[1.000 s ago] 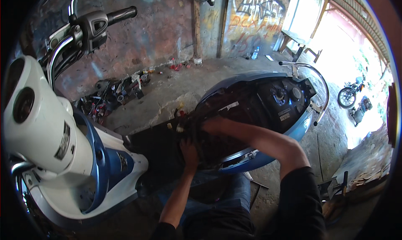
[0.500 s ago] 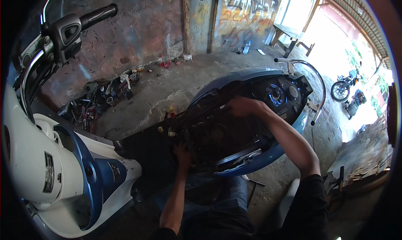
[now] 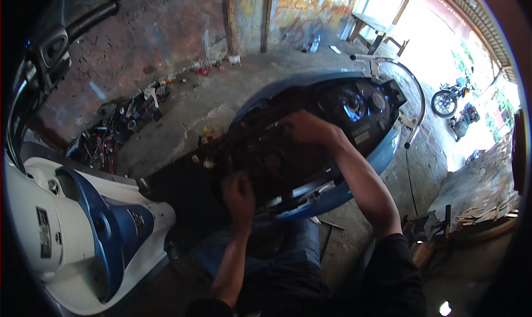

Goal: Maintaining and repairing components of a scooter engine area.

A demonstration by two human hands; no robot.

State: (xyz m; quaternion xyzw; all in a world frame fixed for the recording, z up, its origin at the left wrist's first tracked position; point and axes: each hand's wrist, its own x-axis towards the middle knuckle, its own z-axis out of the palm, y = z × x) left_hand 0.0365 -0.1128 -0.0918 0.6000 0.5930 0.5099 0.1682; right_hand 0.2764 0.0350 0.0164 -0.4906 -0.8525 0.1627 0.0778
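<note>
A scooter with blue side panels [image 3: 332,202] stands across the view, its seat off and the dark bay [image 3: 271,156] under it open. At the front end of that bay is my left hand [image 3: 238,197], fingers bent and closed, somewhat blurred. My right hand [image 3: 313,130] reaches over the middle of the bay from the right; its fingers curl down against the dark parts inside. Shadow hides whatever lies at the fingertips of either hand. Behind my right hand sits the round fuel cap [image 3: 377,100]. A pale connector [image 3: 208,164] shows by the bay's front left corner.
The white and blue front shield [image 3: 119,223] and handlebar grip [image 3: 91,19] fill the left side. A chrome grab rail [image 3: 423,98] curves round the tail. Loose parts [image 3: 113,129] lie along the wall. A wooden board [image 3: 476,178] leans at right; a motorcycle [image 3: 450,100] stands outside.
My head view has shifted, so the scooter sits higher and farther left. My left hand has risen from the bay's front edge and moved farther over the bay. My right hand stays over the middle.
</note>
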